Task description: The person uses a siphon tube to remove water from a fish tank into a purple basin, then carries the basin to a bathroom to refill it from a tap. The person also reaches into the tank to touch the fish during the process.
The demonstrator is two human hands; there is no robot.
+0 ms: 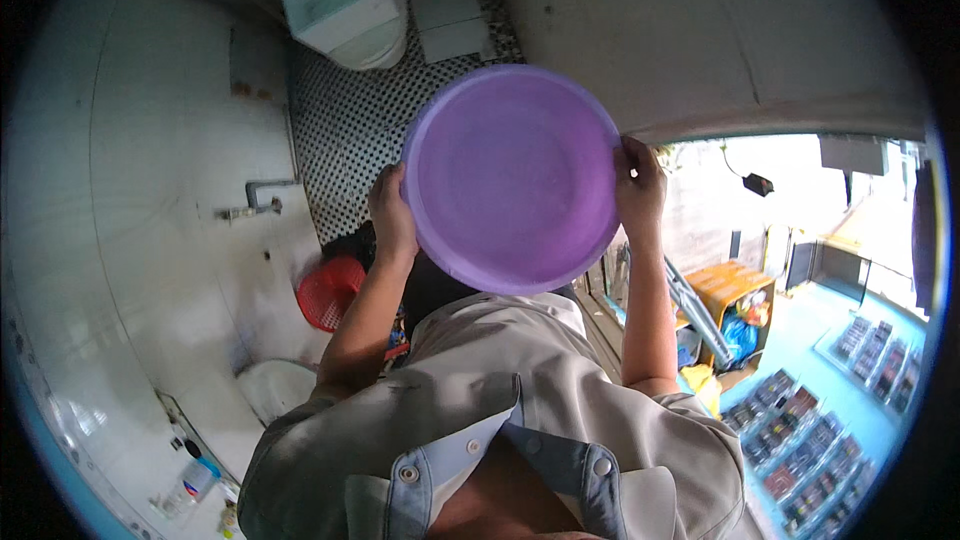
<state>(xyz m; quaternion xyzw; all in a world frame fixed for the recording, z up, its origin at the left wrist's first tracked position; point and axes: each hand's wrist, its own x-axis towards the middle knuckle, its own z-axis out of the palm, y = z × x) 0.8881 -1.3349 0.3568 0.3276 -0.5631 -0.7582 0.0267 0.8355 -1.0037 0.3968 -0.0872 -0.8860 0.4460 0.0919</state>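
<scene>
A round purple plastic basin [515,180] is held up in front of my body, its inside facing me. My left hand [392,210] grips its rim on the left side, fingers mostly hidden behind the wall. On the opposite side my right hand [640,185] is closed round the rim, a little higher. The basin has nothing in it that I can see.
At the far end stands a toilet [375,40] with a pale box-like container [340,5] over it, on black-and-white floor tiles [345,120]. A red basket [330,292] and a wall tap [250,208] are at left. Rightward, a doorway shows a orange-topped box [730,280] and packaged goods [800,450].
</scene>
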